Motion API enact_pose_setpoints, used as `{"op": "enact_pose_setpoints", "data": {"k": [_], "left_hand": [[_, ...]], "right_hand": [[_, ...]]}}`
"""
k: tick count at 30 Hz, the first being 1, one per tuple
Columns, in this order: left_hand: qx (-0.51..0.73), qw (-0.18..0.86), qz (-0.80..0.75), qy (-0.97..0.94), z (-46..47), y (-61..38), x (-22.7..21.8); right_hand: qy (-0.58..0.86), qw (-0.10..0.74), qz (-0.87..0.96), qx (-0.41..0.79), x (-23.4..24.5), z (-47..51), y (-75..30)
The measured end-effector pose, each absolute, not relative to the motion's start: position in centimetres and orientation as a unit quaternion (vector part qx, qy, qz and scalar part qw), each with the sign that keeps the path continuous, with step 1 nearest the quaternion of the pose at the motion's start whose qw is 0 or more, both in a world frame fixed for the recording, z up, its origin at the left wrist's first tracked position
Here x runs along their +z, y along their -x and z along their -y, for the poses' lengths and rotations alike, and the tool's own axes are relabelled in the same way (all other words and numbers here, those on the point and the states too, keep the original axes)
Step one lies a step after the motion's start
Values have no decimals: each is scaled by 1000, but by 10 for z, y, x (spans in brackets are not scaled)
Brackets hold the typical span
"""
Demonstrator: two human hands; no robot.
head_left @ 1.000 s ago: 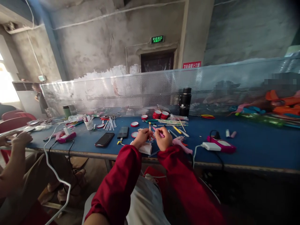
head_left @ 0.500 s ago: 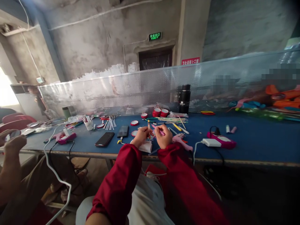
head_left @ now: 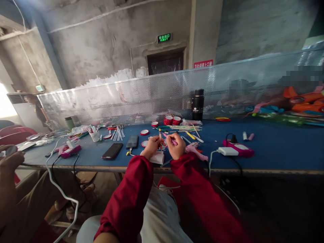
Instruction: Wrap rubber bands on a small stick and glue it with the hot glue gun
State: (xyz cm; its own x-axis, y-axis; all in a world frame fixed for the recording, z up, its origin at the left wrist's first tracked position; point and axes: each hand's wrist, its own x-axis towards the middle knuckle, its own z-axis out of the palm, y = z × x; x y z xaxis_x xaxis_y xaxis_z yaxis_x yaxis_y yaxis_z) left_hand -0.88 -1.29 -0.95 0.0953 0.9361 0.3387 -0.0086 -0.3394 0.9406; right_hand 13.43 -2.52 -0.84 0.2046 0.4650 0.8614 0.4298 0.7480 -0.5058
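Note:
Both my hands work close together over the blue table (head_left: 265, 152), red sleeves up to the wrists. My left hand (head_left: 152, 147) is closed around a thin pale stick (head_left: 160, 134) that stands upright out of its fingers. My right hand (head_left: 177, 145) pinches a pink stick (head_left: 170, 139) that slants toward the left hand. Small coloured bits lie between the hands. A white folded cloth or paper (head_left: 158, 157) lies under my left wrist. A pink glue gun (head_left: 196, 150) rests just right of my right hand.
Two phones (head_left: 112, 151) (head_left: 132, 142) lie to the left. Red-rimmed tape rolls (head_left: 172, 120), loose sticks (head_left: 186, 129) and a black flask (head_left: 197, 105) stand behind my hands. A pink device with a white adapter (head_left: 238, 149) sits at right. Another person's hand (head_left: 10, 162) is at far left.
The view has drifted slightly, so everything sits a little higher and further left. My hands keep their grip on the two sticks. The other person's hand at the left has dropped lower.

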Motion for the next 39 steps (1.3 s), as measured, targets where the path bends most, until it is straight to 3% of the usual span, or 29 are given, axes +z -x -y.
{"op": "enact_pose_setpoints", "data": {"k": [18,39], "left_hand": [[551,430,-371,-612,11,7,-9],[563,431,-384,-592,10,5,-8]], "right_hand": [[332,667,665,52,-8,28,-133],[327,688,648,18,-11,20,-134]]}}
